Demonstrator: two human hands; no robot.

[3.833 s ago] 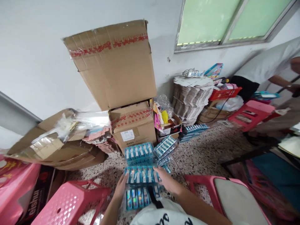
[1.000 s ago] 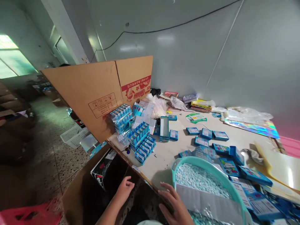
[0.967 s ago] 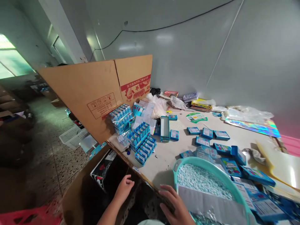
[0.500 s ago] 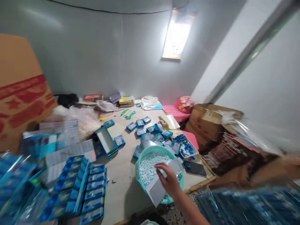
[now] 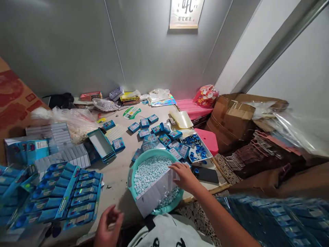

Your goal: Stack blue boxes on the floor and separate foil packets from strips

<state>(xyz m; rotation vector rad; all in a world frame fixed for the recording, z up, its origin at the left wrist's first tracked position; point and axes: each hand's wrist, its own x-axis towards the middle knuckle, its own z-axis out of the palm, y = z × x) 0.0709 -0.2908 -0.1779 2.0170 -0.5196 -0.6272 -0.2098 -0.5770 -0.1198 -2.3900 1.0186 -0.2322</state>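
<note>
Has the white card [image 5: 155, 190] under the right hand [image 5: 183, 174], across the teal basin [image 5: 154, 151]; cannot tell whether gripping. Holds the left hand [image 5: 109, 224] loosely curled, unclosed, left of the basin.

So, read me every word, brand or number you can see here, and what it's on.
"吼", seemingly, on the wall scroll, cut off at the top; its smaller writing is unclear.
"shui", probably, on the dark box below the red bag.
Too small to read: blue boxes, green fan.
Unreadable: red print on the left carton.
</note>
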